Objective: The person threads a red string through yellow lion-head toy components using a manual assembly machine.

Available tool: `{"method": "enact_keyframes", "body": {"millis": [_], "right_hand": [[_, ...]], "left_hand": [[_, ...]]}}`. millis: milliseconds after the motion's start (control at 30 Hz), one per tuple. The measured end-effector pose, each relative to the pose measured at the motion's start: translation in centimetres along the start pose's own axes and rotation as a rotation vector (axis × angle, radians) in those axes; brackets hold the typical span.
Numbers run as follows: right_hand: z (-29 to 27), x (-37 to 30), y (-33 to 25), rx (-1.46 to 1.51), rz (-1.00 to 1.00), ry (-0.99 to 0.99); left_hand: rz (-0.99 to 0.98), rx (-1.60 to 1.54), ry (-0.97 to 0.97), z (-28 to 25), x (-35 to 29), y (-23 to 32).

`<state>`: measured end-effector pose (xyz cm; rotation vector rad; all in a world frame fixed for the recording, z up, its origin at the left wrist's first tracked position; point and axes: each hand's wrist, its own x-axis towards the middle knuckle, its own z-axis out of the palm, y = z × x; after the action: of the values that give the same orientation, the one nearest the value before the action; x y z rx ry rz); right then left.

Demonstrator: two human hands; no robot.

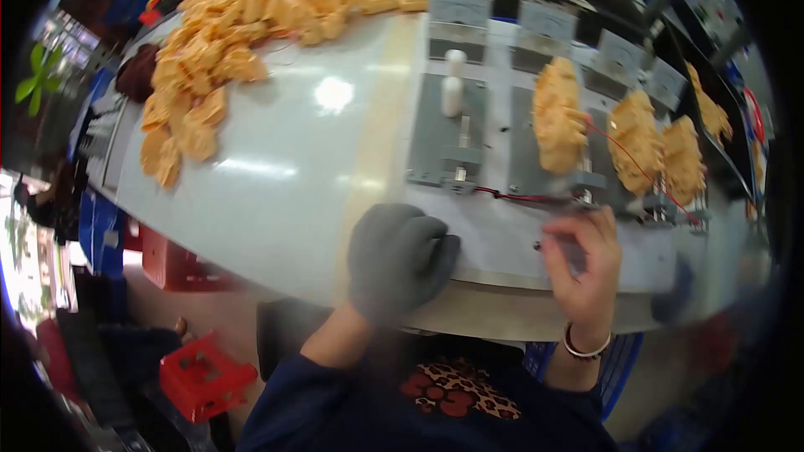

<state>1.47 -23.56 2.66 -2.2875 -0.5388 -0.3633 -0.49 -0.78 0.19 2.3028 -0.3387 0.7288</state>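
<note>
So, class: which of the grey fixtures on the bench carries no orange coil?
The leftmost grey fixture, above the gloved left hand; it shows a bare white post, while the others hold orange coils.

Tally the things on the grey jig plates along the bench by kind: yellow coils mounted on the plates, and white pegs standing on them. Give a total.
Yellow coils: 3
White pegs: 1
Total: 4
</note>
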Motion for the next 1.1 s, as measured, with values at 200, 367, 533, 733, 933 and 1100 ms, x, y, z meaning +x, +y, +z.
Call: {"method": "enact_keyframes", "body": {"millis": [200,367,533,733,933,1100], "right_hand": [[0.3,-0.1,-0.7,0.027,0.019,0.036],[0.6,-0.2,-0.6,0.009,-0.028,0.026],[1.0,-0.1,-0.8,-0.071,-0.103,0.034],[1.3,-0.3,-1.0,-0.119,-0.152,0.031],[1.2,-0.6,-1.0,-0.215,-0.213,0.106],[1.4,-0.3,-0.7,-0.243,-0.189,0.131]], "left_hand": [[0.028,0.021,0.059,0.6,-0.4,-0.4],[0.005,0.014,0.061,0.5,-0.2,-0.4],[-0.019,0.004,0.075,0.6,-0.3,-0.4],[-0.035,-0.023,0.07,0.4,-0.5,-0.4],[0.001,-0.023,0.069,0.5,0.0,-0.1],[0.055,-0.021,0.033,0.5,-0.1,-0.5]]}}
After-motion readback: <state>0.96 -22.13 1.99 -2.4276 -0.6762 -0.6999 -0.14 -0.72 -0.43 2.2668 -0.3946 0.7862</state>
